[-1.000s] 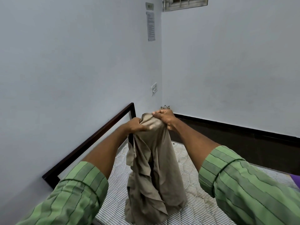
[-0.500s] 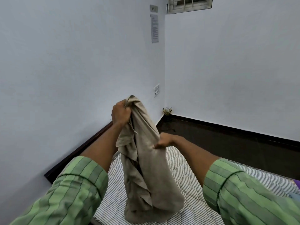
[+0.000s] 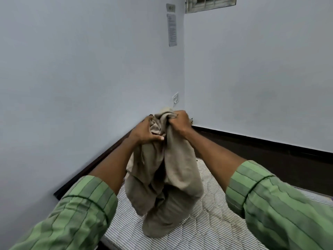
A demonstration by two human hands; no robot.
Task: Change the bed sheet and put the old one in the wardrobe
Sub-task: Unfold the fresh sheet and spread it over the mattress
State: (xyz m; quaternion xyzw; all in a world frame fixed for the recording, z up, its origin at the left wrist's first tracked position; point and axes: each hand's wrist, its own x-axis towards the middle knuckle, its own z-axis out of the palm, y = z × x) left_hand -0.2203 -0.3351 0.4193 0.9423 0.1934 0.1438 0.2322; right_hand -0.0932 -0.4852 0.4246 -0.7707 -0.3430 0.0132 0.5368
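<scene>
Head view of a bed-changing task, part-way through. The left hand and the right hand are both gripping the gathered top of a bunched, beige-grey cloth bed sheet, with fingers curled tightly into the fabric and the two hands sitting close together. The sheet is hanging down between the forearms, and its lower folds are resting on the bare, white quilted mattress with thin dark stripes. A dark wooden bed frame rail is running along the pale blue wall on the left, and green striped shirt sleeves are covering both upper arms.

Judged from this layout, the mattress is lying uncovered, so a sheet is off the bed. Whether the bundle being held is the old sheet being gathered or the fresh one being opened cannot be told with confidence; it is probably the old one, given how crumpled it is. No wardrobe and no second sheet are appearing in view, so spreading a sheet and storing the old one are both remaining.
</scene>
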